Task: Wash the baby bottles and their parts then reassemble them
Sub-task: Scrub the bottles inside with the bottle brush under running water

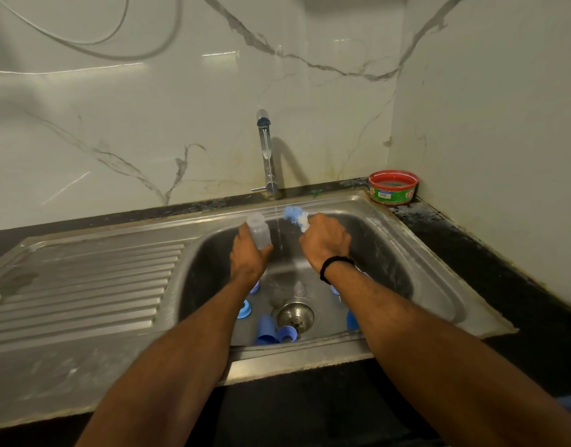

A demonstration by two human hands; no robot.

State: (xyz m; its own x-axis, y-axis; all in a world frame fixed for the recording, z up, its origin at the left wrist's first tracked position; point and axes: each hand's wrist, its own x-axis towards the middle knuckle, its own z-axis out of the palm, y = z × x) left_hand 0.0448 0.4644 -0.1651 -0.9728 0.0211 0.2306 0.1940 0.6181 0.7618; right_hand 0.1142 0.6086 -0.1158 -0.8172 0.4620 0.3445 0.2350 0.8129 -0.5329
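Two hands held over sink (390, 246), thin water (277, 227) falling between. Clear bottle (259, 232) gripped by fingers of left hand (248, 253); brush (296, 217) gripped by right hand (326, 241). Blue parts (267, 330) left in sink. Brush best pushed deep inside bottle, twisted, then rinsed.

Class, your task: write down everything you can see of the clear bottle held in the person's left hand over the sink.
The bottle is small, translucent and whitish, plastic by its look, with no teat or cap on it. It is held nearly upright, leaning slightly left, above the sink basin, just left of the thin water stream and apart from it. The left hand grips its lower part; nothing else touches it. The brush in the right hand is clear of it.
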